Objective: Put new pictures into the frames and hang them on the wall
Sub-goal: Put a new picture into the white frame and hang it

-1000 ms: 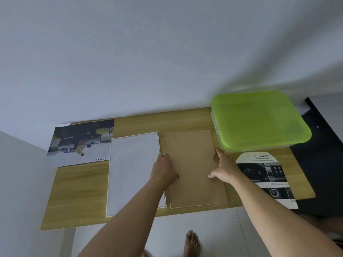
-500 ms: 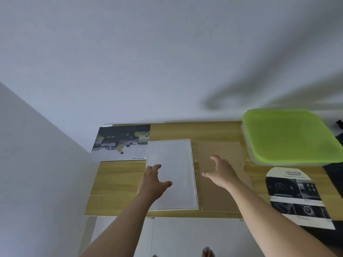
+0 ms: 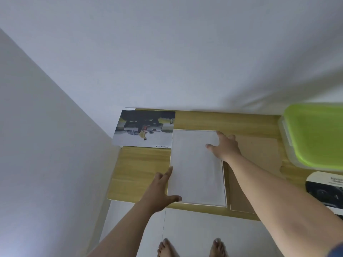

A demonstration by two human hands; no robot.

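A white picture frame [image 3: 194, 173] lies flat on the wooden table [image 3: 141, 167], showing a blank white sheet. My left hand [image 3: 159, 191] touches its lower left edge, thumb on the near corner, fingers spread. My right hand [image 3: 225, 147] rests on its upper right corner, fingers apart. To the right lies a brown backing board [image 3: 259, 151], partly under my right forearm. A car picture [image 3: 144, 128] labelled SMART CAR lies at the table's far left. Another printed picture [image 3: 326, 190] sits at the right edge.
A clear container with a lime green lid [image 3: 315, 134] stands at the far right of the table. White walls close in behind and to the left. My bare feet [image 3: 191, 247] stand on a white floor below the table's near edge.
Both hands left the brown backing board and moved left onto the white frame's edges. The view has shifted left and closer.
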